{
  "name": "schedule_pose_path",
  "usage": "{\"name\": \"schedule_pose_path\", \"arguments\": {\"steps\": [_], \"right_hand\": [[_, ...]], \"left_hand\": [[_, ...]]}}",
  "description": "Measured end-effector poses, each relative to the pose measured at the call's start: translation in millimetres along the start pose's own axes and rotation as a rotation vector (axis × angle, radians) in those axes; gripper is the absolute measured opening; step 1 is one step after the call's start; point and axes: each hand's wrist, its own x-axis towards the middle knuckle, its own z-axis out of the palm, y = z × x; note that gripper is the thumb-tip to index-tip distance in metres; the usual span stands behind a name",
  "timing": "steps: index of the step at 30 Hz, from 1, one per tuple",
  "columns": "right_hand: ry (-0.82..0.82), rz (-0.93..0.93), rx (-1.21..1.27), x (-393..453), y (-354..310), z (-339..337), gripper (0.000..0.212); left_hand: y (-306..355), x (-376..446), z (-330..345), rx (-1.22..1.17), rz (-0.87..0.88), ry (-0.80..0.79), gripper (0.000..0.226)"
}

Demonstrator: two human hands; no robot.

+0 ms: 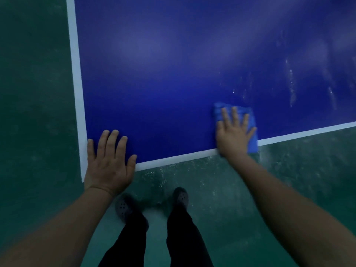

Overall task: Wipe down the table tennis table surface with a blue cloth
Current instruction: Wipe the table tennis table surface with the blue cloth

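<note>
The dark blue table tennis table (173, 78) fills the upper part of the head view, edged by white lines. My left hand (108, 159) lies flat with fingers spread on the table's near left corner and holds nothing. My right hand (234, 132) presses flat on a folded blue cloth (251, 120) at the near edge of the table. The cloth's lower end hangs just past the white edge line. White dusty streaks (292, 89) mark the surface to the right of the cloth.
A green floor (34, 112) surrounds the table on the left and near sides. My two legs in black trousers and grey perforated shoes (181, 197) stand close to the near edge.
</note>
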Motion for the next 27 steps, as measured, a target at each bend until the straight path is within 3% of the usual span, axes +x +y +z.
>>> {"name": "schedule_pose_path", "arguments": {"steps": [3,5,7,10,12,16,19,21,24,27], "right_hand": [[0.011,0.275,0.148,23.7,33.7,-12.4,0.056],[0.032,0.306,0.180,23.2,6.1,-9.7,0.056],[0.023,0.077,0.119,5.2,-38.0,-0.6,0.055],[-0.066,-0.487,-0.029,-34.1,-75.3,11.8,0.055],[-0.083,-0.598,-0.052,-23.1,-53.2,6.5,0.055],[-0.036,-0.269,-0.042,38.4,51.2,-9.2,0.055],[-0.025,-0.028,0.026,68.0,117.6,-21.5,0.055],[-0.020,0.041,0.060,70.6,128.3,-22.2,0.055],[-0.034,-0.033,0.039,52.4,99.6,-13.1,0.056],[-0.074,-0.293,-0.004,30.8,35.9,-5.5,0.057]], "left_hand": [[1.1,-0.6,-1.4,0.000,-0.018,-0.013,0.067],[3.3,-0.7,-3.0,-0.014,-0.043,-0.002,0.069],[12.5,-0.6,-4.7,-0.045,-0.082,0.043,0.070],[53.4,4.2,-5.7,-0.100,-0.070,0.108,0.065],[96.7,14.0,-2.2,-0.150,-0.035,0.107,0.061],[170.3,39.0,18.1,-0.156,-0.056,-0.003,0.066],[181.5,48.1,33.5,-0.018,-0.116,-0.058,0.073],[180.0,48.5,37.3,0.034,-0.115,-0.052,0.074],[181.3,47.1,38.2,0.041,-0.128,-0.024,0.074],[183.4,47.0,39.0,0.035,-0.156,0.022,0.076]]}}
